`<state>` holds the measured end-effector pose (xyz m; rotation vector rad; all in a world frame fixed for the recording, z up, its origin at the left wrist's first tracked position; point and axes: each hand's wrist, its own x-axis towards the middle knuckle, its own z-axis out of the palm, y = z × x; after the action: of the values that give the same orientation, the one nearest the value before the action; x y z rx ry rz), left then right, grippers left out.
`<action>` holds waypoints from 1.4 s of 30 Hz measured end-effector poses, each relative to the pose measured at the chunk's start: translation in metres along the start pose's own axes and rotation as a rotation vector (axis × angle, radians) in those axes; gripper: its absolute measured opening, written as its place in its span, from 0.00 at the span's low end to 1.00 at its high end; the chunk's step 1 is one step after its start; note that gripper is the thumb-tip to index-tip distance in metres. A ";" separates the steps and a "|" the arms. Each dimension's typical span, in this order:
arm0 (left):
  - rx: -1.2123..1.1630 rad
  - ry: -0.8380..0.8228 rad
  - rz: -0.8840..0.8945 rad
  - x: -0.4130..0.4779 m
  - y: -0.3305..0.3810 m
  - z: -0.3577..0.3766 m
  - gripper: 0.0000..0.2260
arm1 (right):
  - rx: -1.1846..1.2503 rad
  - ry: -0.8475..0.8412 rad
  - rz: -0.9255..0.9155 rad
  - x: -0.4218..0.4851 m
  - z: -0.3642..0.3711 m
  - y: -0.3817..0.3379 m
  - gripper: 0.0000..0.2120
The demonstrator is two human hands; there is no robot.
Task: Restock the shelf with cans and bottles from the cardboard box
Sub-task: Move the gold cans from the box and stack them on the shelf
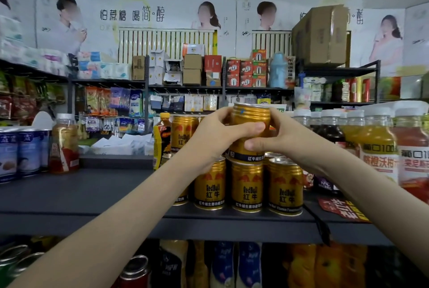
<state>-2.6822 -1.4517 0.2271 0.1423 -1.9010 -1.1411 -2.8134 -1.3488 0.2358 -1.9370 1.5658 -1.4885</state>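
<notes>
My left hand (216,134) curls round the gold ribbed metal drink can (251,117), centre frame, stacked over the front row of gold cans (247,186). My right hand (286,140) is clamped opposite. I judge it full, stiff and slick, so grip mid-body.

A small grocery shop, this: a dark metal shelf (92,195) stocked in rows with gold cans (247,189), juice bottles (377,146) and blue tins (27,150). Behind it, racks (185,88) hold tissue packs (102,69), boxed goods (246,71) and hanging packets (99,102), snacks perhaps, too blurred to read. Big adverts (132,16) hang behind it all, with brown cartons (322,34) stacked atop the far rack
</notes>
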 end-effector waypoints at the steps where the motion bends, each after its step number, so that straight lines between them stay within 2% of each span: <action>1: 0.009 -0.002 0.001 0.002 -0.003 0.004 0.17 | -0.007 0.005 0.022 -0.001 -0.001 0.003 0.36; 5: 0.073 -0.014 0.012 0.008 -0.007 0.014 0.20 | -0.018 0.098 0.068 0.000 -0.010 0.014 0.30; 8: 0.248 0.073 0.035 0.014 -0.001 0.010 0.34 | 0.051 0.173 0.113 0.008 -0.024 0.023 0.27; 11: 0.565 0.223 0.155 0.014 0.000 -0.006 0.28 | 0.052 0.274 0.182 0.018 -0.040 0.037 0.23; 14: 0.750 0.320 0.225 0.015 -0.010 -0.031 0.22 | -0.001 0.318 0.244 0.026 -0.051 0.051 0.26; 17: 0.862 0.288 0.125 0.018 -0.018 -0.049 0.24 | -0.098 0.330 0.277 0.034 -0.054 0.064 0.26; 19: 0.945 0.295 0.013 0.019 -0.021 -0.058 0.25 | -0.179 0.327 0.300 0.040 -0.053 0.072 0.32; 22: 0.929 0.311 -0.094 0.022 -0.031 -0.076 0.27 | -0.226 0.317 0.315 0.045 -0.049 0.076 0.29; 23: 0.914 0.296 -0.121 0.023 -0.035 -0.082 0.27 | -0.236 0.310 0.321 0.046 -0.048 0.077 0.32; 26: 0.883 0.212 -0.214 0.021 -0.043 -0.092 0.32 | -0.259 0.299 0.335 0.054 -0.053 0.090 0.50; 28: 0.860 0.174 -0.220 0.019 -0.046 -0.094 0.34 | -0.263 0.266 0.345 0.057 -0.056 0.096 0.55; 31: 0.810 0.155 -0.127 0.020 -0.052 -0.094 0.34 | -0.260 0.231 0.354 0.051 -0.046 0.080 0.54; 35: 0.787 0.149 -0.115 0.015 -0.050 -0.092 0.34 | -0.313 0.161 0.414 0.045 -0.039 0.068 0.57; 42: 0.780 0.147 -0.084 0.013 -0.050 -0.090 0.36 | -0.365 0.179 0.378 0.036 -0.037 0.071 0.58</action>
<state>-2.6399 -1.5450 0.2137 0.7148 -2.1205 -0.3671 -2.8879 -1.3925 0.2221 -1.5718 2.2663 -1.3133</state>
